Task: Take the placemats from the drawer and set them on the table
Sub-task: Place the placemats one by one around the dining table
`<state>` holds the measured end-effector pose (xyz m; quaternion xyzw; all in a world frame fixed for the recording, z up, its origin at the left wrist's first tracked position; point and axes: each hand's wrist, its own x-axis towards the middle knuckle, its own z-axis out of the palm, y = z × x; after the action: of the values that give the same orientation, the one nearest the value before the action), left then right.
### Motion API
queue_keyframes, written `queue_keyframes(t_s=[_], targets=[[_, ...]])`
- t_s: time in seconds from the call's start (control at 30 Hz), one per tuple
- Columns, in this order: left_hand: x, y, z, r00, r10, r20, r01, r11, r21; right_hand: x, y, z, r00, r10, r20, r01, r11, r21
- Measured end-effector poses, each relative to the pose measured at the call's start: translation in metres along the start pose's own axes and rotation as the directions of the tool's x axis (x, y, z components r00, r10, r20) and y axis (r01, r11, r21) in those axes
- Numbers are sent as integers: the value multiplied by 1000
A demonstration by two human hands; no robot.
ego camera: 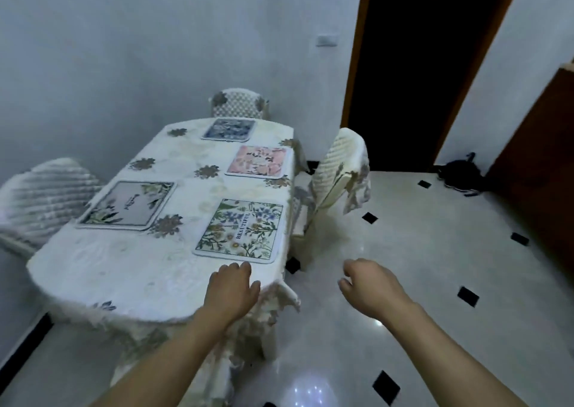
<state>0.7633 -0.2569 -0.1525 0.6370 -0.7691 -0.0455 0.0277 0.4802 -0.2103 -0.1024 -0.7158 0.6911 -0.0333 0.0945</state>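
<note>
Several placemats lie flat on the table (124, 270), which wears a white floral cloth. A green floral mat reading "BEAUTIFUL" (240, 231) is nearest, at the right edge. A grey mat with leaves (127, 205) lies on the left side. Farther back sit a pink mat (259, 162) and a blue mat (229, 129). My left hand (231, 288) rests palm down on the near right corner of the cloth, just short of the green mat, holding nothing. My right hand (369, 285) hovers over the floor right of the table, fingers loosely curled and empty. No drawer is in sight.
Covered chairs stand at the left (40, 195), the far end (239, 104) and the right side (338, 173) of the table. A dark doorway (419, 65) opens behind. Shoes (459, 173) lie by a brown cabinet (540, 170) on the tiled floor.
</note>
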Motion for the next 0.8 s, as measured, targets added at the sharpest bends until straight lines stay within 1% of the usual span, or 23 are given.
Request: queue_keyframes(t_s=[0.2,0.37,0.5,0.6,0.7,0.8], targets=[[81,-45,29,988,-115,100,114,993,13,133,-32,8,989,-106,100,109,994,-29],[120,-66,50,964,-201,174,209,977,-28,219,-45,17,976,-140,169,143,990,-3],[145,-73,66,938,-288,194,306,950,-67,287,-55,35,944,-254,209,257,966,9],[164,-72,80,902,-371,222,395,916,-75,341,-60,53,905,-321,278,340,940,-22],[187,-67,96,851,-470,234,499,862,-86,397,-58,77,863,-379,334,405,914,-8],[205,-58,112,771,-586,248,623,775,-108,450,-54,100,823,-420,382,451,893,10]])
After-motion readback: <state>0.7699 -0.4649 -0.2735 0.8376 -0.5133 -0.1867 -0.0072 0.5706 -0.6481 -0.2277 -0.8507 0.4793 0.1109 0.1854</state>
